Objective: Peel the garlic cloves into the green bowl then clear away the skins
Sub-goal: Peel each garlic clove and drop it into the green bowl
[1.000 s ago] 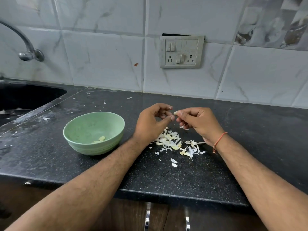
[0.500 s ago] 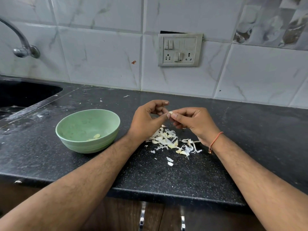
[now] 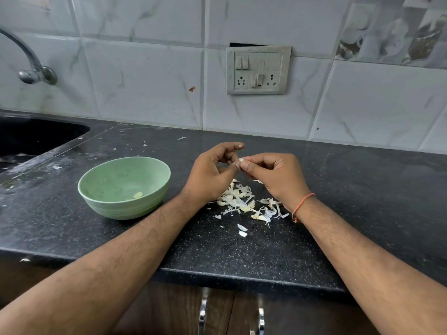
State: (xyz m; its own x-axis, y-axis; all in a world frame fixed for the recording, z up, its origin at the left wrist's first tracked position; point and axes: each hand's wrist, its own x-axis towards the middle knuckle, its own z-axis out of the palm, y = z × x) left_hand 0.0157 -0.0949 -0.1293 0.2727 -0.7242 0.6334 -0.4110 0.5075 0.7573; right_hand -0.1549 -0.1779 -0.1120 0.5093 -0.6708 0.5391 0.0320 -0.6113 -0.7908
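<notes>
A: Pinching a clove (image 3: 240, 161), both of them. The left hand (image 3: 210, 175) and right hand (image 3: 273, 176) meet at frame centre, fingertips curled in on a small pale bit between them, held above the counter (image 3: 350, 189).

B: Is it skinned yet?

A: Cannot tell. Only a sliver shows between the fingertips, so whether skin is still on it is hidden.

B: What lies below the hands?

A: The pile (image 3: 244, 203), just under and a little toward the bottom of the frame: papery skins with several yellowish cloves mixed in. Two loose flakes (image 3: 242, 230) lie nearer the front edge, apart from the heap.

B: And the bowl (image 3: 124, 187)?

A: Left of centre, well apart from the pile, upright. I can make out one peeled clove (image 3: 137, 195) on its floor, perhaps a second faint bit, nothing more.

B: So how far along?

A: Early, I would judge. One clove in, one in the fingers, several still waiting in the pile. No skins have been cleared; more bits (image 3: 182, 138) are scattered toward the wall and the sink (image 3: 43, 136) at the upper left.

B: What remains, then?

A: Finishing this clove and dropping it in the bowl, working through the rest, then gathering every skin, strays included.
</notes>
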